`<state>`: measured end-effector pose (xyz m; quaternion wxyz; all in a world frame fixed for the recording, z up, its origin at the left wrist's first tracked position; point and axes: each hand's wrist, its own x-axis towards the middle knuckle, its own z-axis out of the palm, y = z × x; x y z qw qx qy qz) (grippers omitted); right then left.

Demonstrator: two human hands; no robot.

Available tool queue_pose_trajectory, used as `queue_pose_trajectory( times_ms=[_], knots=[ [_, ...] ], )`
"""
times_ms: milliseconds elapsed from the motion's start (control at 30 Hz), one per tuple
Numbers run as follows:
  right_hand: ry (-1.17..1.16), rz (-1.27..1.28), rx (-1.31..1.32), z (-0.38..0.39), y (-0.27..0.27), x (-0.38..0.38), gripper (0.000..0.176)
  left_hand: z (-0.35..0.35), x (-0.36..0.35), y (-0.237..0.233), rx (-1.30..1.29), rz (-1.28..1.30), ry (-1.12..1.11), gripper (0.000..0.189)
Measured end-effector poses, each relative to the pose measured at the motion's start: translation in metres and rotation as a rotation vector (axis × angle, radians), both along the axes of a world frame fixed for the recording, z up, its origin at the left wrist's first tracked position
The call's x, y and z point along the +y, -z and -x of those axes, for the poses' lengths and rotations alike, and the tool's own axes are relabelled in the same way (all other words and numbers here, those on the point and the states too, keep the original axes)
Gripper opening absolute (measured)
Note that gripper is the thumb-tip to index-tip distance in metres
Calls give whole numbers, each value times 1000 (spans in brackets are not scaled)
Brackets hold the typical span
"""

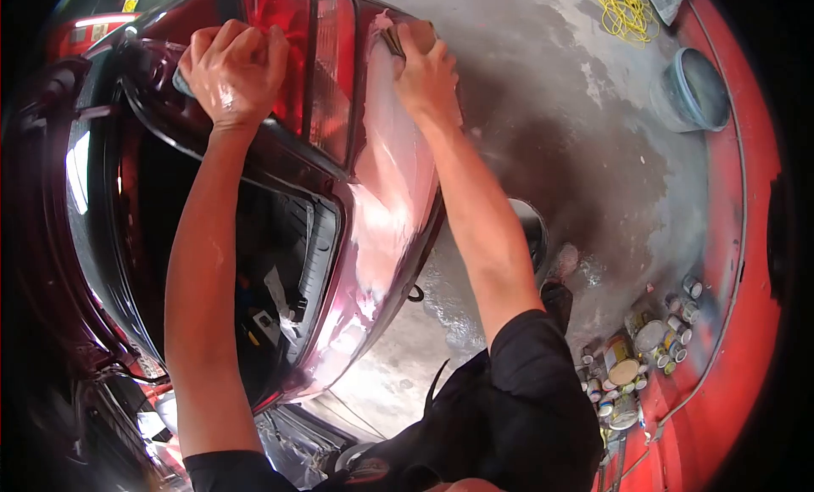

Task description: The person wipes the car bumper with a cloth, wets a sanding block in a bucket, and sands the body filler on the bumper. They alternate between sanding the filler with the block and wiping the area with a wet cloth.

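Observation:
A dark red car fills the left and middle, with pale pink filler (386,187) smeared along its rear corner beside the red tail light (332,76). My right hand (424,72) is closed round a dark block at the top of the filler, its fingers bent over it. Left of the tail light, my left hand (233,72) is clenched above the bodywork. A bit of grey-blue material (181,82) shows at its outer edge; the rest of it is hidden under the fist.
Below my left hand the car's boot (263,263) stands open. A bucket (702,89) and a yellow cord (625,15) are at the upper right. Several cans (621,360) lie by the red wall (721,382). A round container (530,225) is partly behind my right arm.

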<state>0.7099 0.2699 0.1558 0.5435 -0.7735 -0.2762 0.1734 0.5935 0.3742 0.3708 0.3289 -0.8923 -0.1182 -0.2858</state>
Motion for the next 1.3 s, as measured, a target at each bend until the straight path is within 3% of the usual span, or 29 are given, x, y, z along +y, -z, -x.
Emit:
queue_pose_trajectory(
  times_ms=[33, 100, 133, 200, 233, 333, 400, 500, 600, 700, 800, 900, 1000, 1100, 1200, 1300],
  knots=[
    [12, -85, 84, 11, 5, -4, 51, -1, -1, 0, -23, 27, 26, 31],
    [85, -111, -150, 53, 23, -22, 56, -3, -2, -1, -49, 26, 28, 31],
    [145, -49, -455, 96, 34, -41, 61, -3, -3, 0, -56, 30, 25, 31],
    [109, -113, -327, 141, 45, -69, 76, -3, -4, 0, -77, 69, 35, 33],
    [40, -42, -253, 133, 40, -65, 72, -3, -4, -1, -80, 79, 37, 33],
    [132, -131, -410, 61, 21, -12, 68, -1, -1, 0, -77, 94, 60, 34],
    [88, 9, -297, 26, 7, 14, 66, 1, 1, 2, -86, 92, 74, 35],
    [244, 93, -191, 32, -14, 28, 62, 0, -2, 1, -102, 50, 111, 36],
    [230, 148, -244, 91, -6, 0, 61, 1, -3, -1, -86, 86, 94, 34],
    [245, 17, -441, 90, 7, -10, 63, 1, -11, -8, -18, 62, 40, 33],
    [155, 123, -148, 22, -15, 25, 69, 1, -5, -2, -68, 44, 87, 32],
    [240, 61, -241, 23, -2, 35, 69, 2, -5, -1, -72, 48, 81, 33],
    [274, 59, -436, 102, 4, -10, 61, 1, -6, -3, -46, 63, 60, 32],
    [177, 53, -260, 120, 4, -30, 60, 0, -8, -7, -44, 62, 59, 32],
    [167, 21, -319, 36, 8, 18, 70, 1, -5, -2, -45, 37, 61, 32],
    [99, 161, -170, 7, -9, 30, 73, -2, -11, -7, -89, 45, 109, 29]
  ],
)
